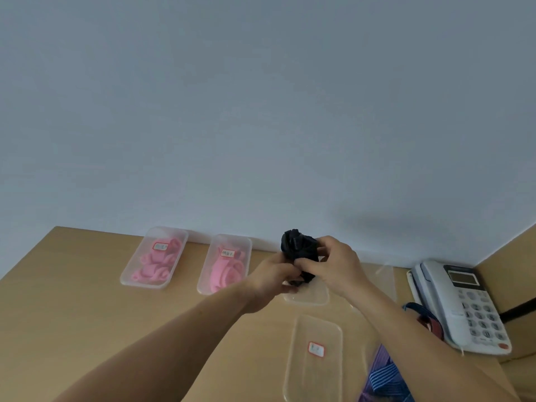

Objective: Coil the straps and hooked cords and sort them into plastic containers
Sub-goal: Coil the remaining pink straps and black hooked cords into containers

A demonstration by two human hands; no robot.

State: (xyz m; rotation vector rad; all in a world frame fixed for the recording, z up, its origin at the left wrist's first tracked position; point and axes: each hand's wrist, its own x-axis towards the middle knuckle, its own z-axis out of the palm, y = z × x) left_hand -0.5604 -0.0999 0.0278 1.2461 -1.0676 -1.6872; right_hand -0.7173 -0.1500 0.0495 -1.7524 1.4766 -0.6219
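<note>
A light wooden worktop point(87, 285) stands against a plain pale grey-blue wall point(261, 111). Near its far edge, the left hand point(275, 278) and right hand point(333, 265) both grip a bundled black strap point(298, 248), held above an empty clear container point(307, 299). To the left, along the far edge, two containers point(179, 237) hold pink straps point(156, 262). A telephone point(464, 303) sits at the right edge.

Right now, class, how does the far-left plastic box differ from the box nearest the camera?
The far-left box holds pink coiled straps; the nearest box shows nothing inside. The far-left box sits at the back by the wall; the nearest box lies at the front, beside striped straps. Both are clear plastic and carry a red-edged label.
</note>
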